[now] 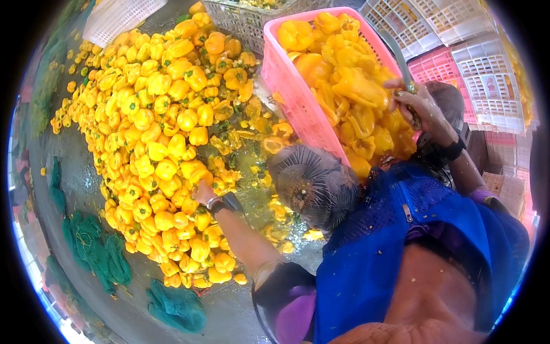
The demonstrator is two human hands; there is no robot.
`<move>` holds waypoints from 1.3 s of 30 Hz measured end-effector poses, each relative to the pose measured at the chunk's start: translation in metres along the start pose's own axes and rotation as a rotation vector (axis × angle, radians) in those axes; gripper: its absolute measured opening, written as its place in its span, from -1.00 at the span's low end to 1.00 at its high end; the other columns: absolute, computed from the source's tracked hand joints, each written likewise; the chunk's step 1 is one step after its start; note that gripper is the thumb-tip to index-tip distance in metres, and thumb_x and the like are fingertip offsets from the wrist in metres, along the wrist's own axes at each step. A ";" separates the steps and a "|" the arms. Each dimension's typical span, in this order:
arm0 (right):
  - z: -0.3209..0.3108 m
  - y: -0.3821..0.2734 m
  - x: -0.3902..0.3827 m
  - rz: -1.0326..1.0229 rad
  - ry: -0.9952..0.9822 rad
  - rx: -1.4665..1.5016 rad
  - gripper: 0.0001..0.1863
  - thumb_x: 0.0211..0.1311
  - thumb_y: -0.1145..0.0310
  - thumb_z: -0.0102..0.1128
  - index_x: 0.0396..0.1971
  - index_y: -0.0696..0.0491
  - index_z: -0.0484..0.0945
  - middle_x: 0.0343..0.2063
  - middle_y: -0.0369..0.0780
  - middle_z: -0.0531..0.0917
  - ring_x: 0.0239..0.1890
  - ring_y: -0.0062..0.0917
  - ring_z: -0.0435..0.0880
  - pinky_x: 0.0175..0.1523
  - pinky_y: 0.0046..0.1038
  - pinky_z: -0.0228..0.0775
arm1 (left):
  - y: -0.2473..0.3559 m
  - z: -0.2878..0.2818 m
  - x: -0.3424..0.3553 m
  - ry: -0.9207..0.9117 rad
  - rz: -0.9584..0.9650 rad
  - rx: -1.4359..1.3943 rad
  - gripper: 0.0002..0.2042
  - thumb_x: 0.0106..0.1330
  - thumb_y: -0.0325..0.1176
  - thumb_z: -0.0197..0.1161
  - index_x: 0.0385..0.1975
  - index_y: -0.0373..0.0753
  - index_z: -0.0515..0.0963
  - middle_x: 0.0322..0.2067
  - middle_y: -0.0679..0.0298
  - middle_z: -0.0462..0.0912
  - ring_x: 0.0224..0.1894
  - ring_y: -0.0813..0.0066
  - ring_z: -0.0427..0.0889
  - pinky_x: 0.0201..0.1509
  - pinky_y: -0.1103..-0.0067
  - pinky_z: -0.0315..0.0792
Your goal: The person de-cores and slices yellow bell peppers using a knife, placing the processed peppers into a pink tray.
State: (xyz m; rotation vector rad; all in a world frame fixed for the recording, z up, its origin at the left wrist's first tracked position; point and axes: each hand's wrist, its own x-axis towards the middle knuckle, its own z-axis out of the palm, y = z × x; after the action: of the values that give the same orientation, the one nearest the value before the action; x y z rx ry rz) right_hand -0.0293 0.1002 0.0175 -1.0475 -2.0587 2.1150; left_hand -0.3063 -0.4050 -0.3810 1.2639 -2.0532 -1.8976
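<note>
My left hand reaches into a big heap of yellow bell peppers on the floor, its fingers curled on a yellow pepper and partly hidden by it. My right hand is closed round the handle of a knife, whose long curved blade points up along the right rim of a pink plastic crate. That crate, between my knees, is filled with cut yellow pepper pieces.
Scattered pepper scraps lie on the wet floor between heap and crate. A grey crate stands behind, a white crate at the back left. White and pink crates are stacked at the right. Green mesh sacks lie at the left.
</note>
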 end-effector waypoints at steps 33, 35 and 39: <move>0.032 0.022 -0.042 -0.524 -0.416 -0.189 -0.75 0.25 0.31 -0.02 -0.17 0.13 0.43 -0.64 -0.28 0.58 -0.66 -0.62 0.53 -0.59 -0.56 0.36 | 0.244 0.040 -0.511 -0.780 1.109 0.235 -0.57 -0.15 -0.46 0.35 -0.29 -0.31 0.28 -0.31 0.24 0.32 -0.24 0.43 0.32 -0.07 0.57 0.31; 0.018 0.032 -0.045 -0.509 -0.394 -0.208 -0.77 0.26 0.28 -0.02 -0.24 0.12 0.48 -0.66 -0.30 0.56 -0.68 -0.64 0.50 -0.61 -0.57 0.32 | 0.235 0.043 -0.528 -0.749 1.199 0.302 -0.58 -0.16 -0.43 0.35 -0.30 -0.31 0.28 -0.32 0.25 0.31 -0.25 0.43 0.31 -0.08 0.56 0.31; 0.012 0.088 -0.006 -0.488 -0.329 -0.143 -0.73 0.25 0.20 0.00 -0.43 0.09 0.54 -0.71 -0.33 0.53 -0.72 -0.65 0.41 -0.66 -0.59 0.21 | 0.209 0.049 -0.577 -0.785 1.435 0.483 -0.61 -0.19 -0.39 0.33 -0.37 -0.31 0.29 -0.37 0.17 0.36 -0.29 0.25 0.38 -0.09 0.44 0.34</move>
State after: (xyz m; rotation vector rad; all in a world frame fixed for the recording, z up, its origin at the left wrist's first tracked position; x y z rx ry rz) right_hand 0.0080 0.0754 -0.0597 -0.1605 -2.3218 1.9998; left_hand -0.0595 -0.0435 0.0518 -1.0648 -2.5044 -1.1368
